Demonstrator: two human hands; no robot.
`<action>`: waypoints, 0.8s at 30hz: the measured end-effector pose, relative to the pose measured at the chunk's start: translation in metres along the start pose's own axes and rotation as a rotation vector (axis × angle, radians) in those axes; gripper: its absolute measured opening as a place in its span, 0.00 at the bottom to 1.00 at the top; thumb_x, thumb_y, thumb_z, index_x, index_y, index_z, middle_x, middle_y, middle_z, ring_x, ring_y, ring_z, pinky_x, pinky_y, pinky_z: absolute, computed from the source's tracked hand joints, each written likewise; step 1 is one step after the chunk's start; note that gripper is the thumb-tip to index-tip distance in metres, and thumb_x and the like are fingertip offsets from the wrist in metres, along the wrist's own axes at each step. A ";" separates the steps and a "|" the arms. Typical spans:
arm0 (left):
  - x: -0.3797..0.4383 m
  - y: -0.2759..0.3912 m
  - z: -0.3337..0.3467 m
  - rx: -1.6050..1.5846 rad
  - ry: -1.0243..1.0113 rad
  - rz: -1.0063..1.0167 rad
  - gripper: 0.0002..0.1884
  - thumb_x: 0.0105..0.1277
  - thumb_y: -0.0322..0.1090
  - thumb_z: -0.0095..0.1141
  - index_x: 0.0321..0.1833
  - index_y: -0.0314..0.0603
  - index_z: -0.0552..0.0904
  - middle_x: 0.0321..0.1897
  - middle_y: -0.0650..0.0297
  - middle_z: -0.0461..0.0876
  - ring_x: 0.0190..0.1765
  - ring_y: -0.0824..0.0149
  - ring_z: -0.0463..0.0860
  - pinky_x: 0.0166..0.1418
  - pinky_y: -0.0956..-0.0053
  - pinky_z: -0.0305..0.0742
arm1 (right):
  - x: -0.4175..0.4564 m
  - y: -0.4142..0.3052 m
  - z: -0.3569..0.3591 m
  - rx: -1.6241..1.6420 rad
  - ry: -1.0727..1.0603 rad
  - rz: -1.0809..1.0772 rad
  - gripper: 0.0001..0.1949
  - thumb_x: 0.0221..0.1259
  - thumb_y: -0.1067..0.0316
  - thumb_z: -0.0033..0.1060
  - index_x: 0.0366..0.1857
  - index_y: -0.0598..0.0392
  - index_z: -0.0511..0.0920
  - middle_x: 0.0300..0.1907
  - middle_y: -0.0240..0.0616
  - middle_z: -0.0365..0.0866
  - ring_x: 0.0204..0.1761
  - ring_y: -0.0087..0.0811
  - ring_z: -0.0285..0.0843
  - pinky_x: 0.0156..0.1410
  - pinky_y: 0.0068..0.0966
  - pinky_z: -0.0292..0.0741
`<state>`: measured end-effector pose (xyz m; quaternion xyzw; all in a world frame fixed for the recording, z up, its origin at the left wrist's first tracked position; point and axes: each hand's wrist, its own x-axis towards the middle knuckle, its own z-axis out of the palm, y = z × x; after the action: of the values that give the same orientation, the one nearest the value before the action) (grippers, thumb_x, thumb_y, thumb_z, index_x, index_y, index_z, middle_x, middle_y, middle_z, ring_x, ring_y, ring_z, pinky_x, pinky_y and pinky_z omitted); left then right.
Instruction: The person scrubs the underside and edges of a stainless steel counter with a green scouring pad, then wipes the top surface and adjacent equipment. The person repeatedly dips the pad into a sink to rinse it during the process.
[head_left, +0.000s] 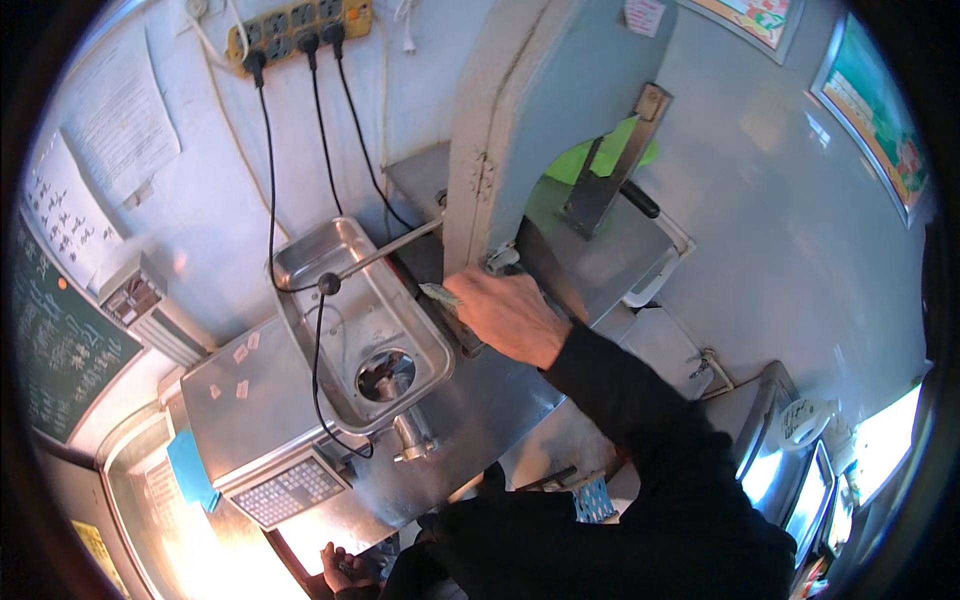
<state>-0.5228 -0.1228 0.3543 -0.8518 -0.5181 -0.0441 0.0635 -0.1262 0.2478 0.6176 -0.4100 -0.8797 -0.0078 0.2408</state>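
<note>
My right hand (510, 311), in a black sleeve, holds a small pale green folded piece (441, 294), paper or cloth. It is over the dark back part of the steel counter, just right of the meat grinder's steel tray (442, 360). The grinder's metal outlet (414, 435) sticks out below the tray. A bar with a black ball knob (328, 283) crosses above the tray. My left hand (346, 570) is low in the view by the counter's front edge, its fingers curled; something dark shows at them, too small to name.
A weighing scale (262, 390) with a keypad (287, 491) stands left of the grinder. Black cords run from a yellow power strip (300, 34). A pale machine column (480, 150), seemingly a bone saw's, rises behind my right hand, with a steel table (600, 262) beside it.
</note>
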 end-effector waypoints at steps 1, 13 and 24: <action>-0.026 -0.006 0.033 0.289 -0.125 0.079 0.11 0.74 0.44 0.55 0.31 0.56 0.73 0.29 0.71 0.74 0.24 0.73 0.68 0.26 0.77 0.64 | -0.008 -0.001 -0.009 0.233 0.034 0.175 0.13 0.65 0.66 0.62 0.50 0.58 0.78 0.42 0.39 0.86 0.37 0.38 0.85 0.36 0.37 0.78; -0.055 -0.068 0.117 0.882 -0.668 0.335 0.10 0.76 0.45 0.44 0.39 0.55 0.76 0.34 0.69 0.74 0.40 0.71 0.71 0.52 0.68 0.62 | -0.013 -0.008 -0.088 1.071 0.584 0.412 0.16 0.62 0.68 0.71 0.51 0.59 0.81 0.49 0.39 0.85 0.47 0.29 0.84 0.52 0.29 0.81; -0.080 -0.066 0.127 0.962 -0.583 0.413 0.15 0.78 0.46 0.35 0.47 0.56 0.78 0.42 0.68 0.76 0.58 0.69 0.72 0.76 0.59 0.56 | 0.036 0.054 -0.058 -0.016 0.775 0.045 0.18 0.43 0.83 0.63 0.41 0.51 0.81 0.45 0.39 0.77 0.51 0.45 0.74 0.54 0.37 0.73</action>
<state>-0.6170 -0.1429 0.2219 -0.7875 -0.2997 0.4443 0.3043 -0.0823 0.2968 0.6746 -0.3979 -0.7141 -0.1639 0.5522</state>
